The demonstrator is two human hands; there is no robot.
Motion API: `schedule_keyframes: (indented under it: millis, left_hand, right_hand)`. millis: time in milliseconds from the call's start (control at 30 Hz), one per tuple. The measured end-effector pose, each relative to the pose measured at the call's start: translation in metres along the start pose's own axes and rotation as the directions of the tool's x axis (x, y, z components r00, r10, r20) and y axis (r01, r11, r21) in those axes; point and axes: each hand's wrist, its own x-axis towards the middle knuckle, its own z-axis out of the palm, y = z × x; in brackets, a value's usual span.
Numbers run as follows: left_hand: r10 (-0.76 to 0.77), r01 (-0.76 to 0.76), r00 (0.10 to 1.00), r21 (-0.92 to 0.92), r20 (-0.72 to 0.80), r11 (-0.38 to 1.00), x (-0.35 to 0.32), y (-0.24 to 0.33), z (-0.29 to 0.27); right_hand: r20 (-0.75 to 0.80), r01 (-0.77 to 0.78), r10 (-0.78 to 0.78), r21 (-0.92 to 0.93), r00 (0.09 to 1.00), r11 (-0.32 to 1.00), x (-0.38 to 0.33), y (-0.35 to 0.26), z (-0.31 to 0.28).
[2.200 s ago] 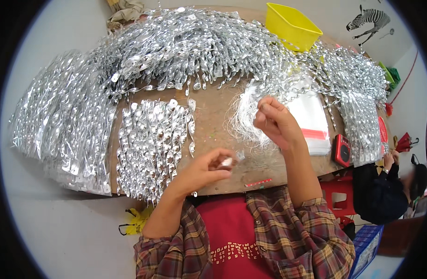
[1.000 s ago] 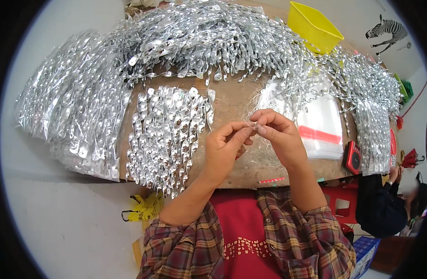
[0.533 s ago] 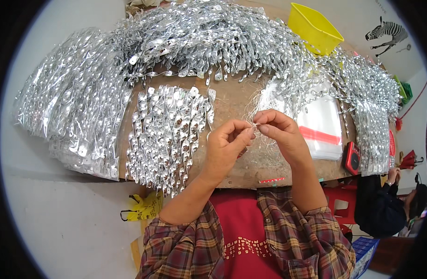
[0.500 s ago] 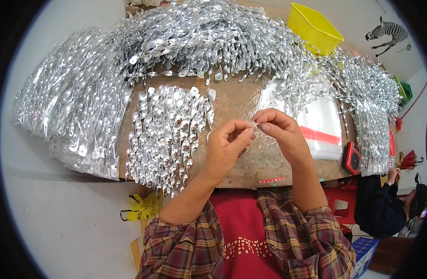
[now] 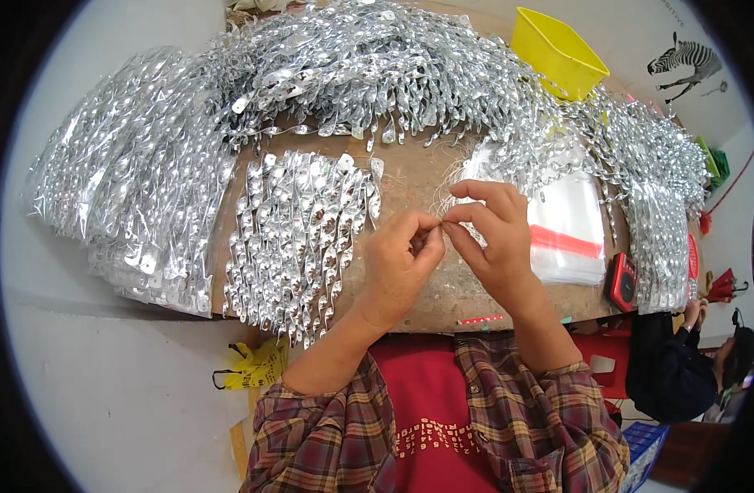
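My left hand [image 5: 397, 261] and my right hand [image 5: 497, 240] meet fingertip to fingertip above the brown table [image 5: 410, 308]. Both pinch thin white string, now nearly hidden by the fingers; the right hand's other fingers are raised and spread. Just behind the right hand lie loose white strings [image 5: 452, 182]. Left of my left hand is a flat row of twisted silver strips [image 5: 299, 238]. Beside the right hand rests a stack of clear plastic bags [image 5: 570, 214] with a red band.
A big heap of silver twisted strips [image 5: 352, 70] spans the table's back. Bagged strips [image 5: 139, 181] hang over its left end. A yellow bin [image 5: 558, 57] stands behind, a small red radio [image 5: 621, 281] at the right edge. Another person [image 5: 677, 370] sits far right.
My fingertips have drawn closer together and the strands between them show less. The right hand's upper fingers have lifted and spread; the strips and bags stay put.
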Motion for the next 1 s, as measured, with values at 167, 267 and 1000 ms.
schedule_keyframes:
  millis: [167, 267, 1000]
  left_hand:
    - [-0.365, 0.456, 0.890, -0.546, 0.274, 0.702, 0.004, 0.004, -0.007]
    - [-0.344, 0.486, 0.873, -0.580, 0.344, 0.653, 0.004, 0.000, -0.011]
    - [-0.314, 0.516, 0.848, -0.527, 0.428, 0.675, 0.001, 0.000, -0.009]
  right_hand:
    - [0.013, -0.166, 0.174, 0.369, 0.985, 0.914, -0.012, 0.009, 0.010]
    - [0.144, -0.347, 0.344, 0.672, 0.928, 0.654, -0.015, 0.012, 0.014]
    - [0.410, -0.489, 0.266, 0.722, 0.872, 0.489, 0.001, 0.025, 0.005]
